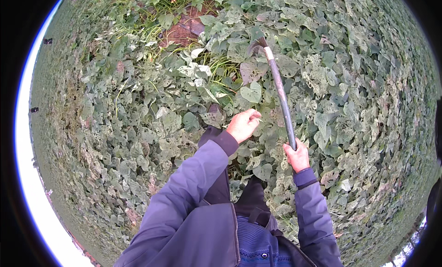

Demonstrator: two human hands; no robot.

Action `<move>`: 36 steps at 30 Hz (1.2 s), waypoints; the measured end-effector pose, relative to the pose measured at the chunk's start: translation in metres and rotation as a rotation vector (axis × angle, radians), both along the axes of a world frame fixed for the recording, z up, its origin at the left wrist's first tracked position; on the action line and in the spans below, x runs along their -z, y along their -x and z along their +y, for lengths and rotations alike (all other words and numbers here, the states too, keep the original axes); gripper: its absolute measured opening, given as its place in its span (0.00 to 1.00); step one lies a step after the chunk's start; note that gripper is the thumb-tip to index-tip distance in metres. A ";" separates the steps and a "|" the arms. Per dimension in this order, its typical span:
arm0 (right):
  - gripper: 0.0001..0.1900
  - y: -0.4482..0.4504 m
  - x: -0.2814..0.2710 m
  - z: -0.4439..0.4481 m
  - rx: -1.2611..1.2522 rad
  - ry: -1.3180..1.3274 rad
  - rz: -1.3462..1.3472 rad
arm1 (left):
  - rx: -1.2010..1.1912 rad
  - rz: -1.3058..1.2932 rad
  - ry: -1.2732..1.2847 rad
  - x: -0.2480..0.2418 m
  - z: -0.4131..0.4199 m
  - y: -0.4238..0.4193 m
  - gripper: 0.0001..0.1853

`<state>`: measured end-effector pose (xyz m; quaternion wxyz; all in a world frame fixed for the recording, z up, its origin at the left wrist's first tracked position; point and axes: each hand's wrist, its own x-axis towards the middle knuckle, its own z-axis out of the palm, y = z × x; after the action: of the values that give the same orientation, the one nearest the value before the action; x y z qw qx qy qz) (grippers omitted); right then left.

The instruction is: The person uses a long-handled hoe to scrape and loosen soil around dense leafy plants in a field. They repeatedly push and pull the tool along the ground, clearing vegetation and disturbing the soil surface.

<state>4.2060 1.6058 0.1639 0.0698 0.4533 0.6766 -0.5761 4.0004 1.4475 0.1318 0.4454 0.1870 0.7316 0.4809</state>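
My right hand (297, 156) grips the lower end of the dark handle of a long-handled sickle (280, 87). The handle slants up and away, and its curved blade (256, 45) is partly hidden among leaves. To the left, my left hand (242, 125) is closed with thumb and fingers pinched together. A thin green vine stem (261, 121) shows at the fingertips; most of it is hidden by the hand. Just beyond that hand stands a heart-shaped leaf (251, 92). Broad, hole-riddled leaves of a vine crop (221, 53) lie around both hands.
Reddish bare soil (181, 30) shows ahead among cut pale stems (146, 39). One dark shoe (214, 110) is half covered by leaves. Dense foliage (345, 111) spreads on both sides. Small dark figures (47, 41), probably people, stand far off at the left edge.
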 end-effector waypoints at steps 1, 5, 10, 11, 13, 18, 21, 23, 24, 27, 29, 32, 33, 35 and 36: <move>0.11 0.022 0.025 0.003 -0.066 -0.063 0.042 | -0.065 0.003 -0.039 0.014 0.006 -0.001 0.13; 0.12 0.146 0.095 0.013 -0.259 -0.169 -0.072 | -0.419 -0.065 -0.154 0.056 0.011 0.010 0.14; 0.14 0.272 0.166 0.008 -0.342 -0.270 -0.144 | -0.562 -0.154 -0.122 0.089 -0.023 0.020 0.15; 0.14 0.290 0.183 0.004 -0.371 -0.302 -0.141 | -0.587 -0.166 -0.115 0.093 -0.030 0.024 0.15; 0.15 0.315 0.205 -0.002 -0.414 -0.364 -0.270 | -0.615 -0.200 -0.118 0.086 -0.036 0.036 0.15; 0.15 0.277 0.295 -0.039 -0.592 -0.545 -0.222 | -0.706 -0.171 -0.173 0.087 -0.045 0.053 0.14; 0.12 0.212 0.297 -0.125 -0.496 -0.079 -0.080 | -0.863 -0.151 -0.178 0.103 -0.057 0.062 0.15; 0.11 0.162 0.247 -0.150 -0.580 -0.004 0.006 | -0.846 -0.110 -0.164 0.095 -0.059 0.075 0.15; 0.11 0.161 0.230 -0.162 -0.660 0.042 0.092 | -0.893 -0.072 -0.155 0.093 -0.069 0.083 0.15; 0.11 0.160 0.214 -0.126 -0.612 0.039 0.050 | -0.901 -0.129 -0.208 0.094 -0.059 0.090 0.14; 0.08 0.189 0.228 -0.086 -0.490 0.099 -0.125 | -0.917 -0.179 -0.261 0.097 -0.053 0.090 0.14; 0.04 0.233 0.239 -0.040 -0.260 0.195 -0.267 | -0.864 -0.184 -0.218 0.091 -0.053 0.092 0.14; 0.02 0.245 0.238 -0.035 -0.211 0.240 -0.201 | -0.861 -0.169 -0.187 0.095 -0.056 0.092 0.14; 0.02 0.268 0.233 -0.029 -0.184 0.126 -0.167 | -0.857 -0.136 -0.129 0.102 -0.060 0.093 0.15; 0.03 0.273 0.241 -0.016 -0.148 0.124 -0.167 | -0.886 -0.100 -0.155 0.103 -0.056 0.092 0.14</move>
<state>3.9327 1.5901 -0.0769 0.1959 0.4434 0.6632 -0.5703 3.9085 1.3910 0.0285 0.2160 -0.1349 0.6807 0.6868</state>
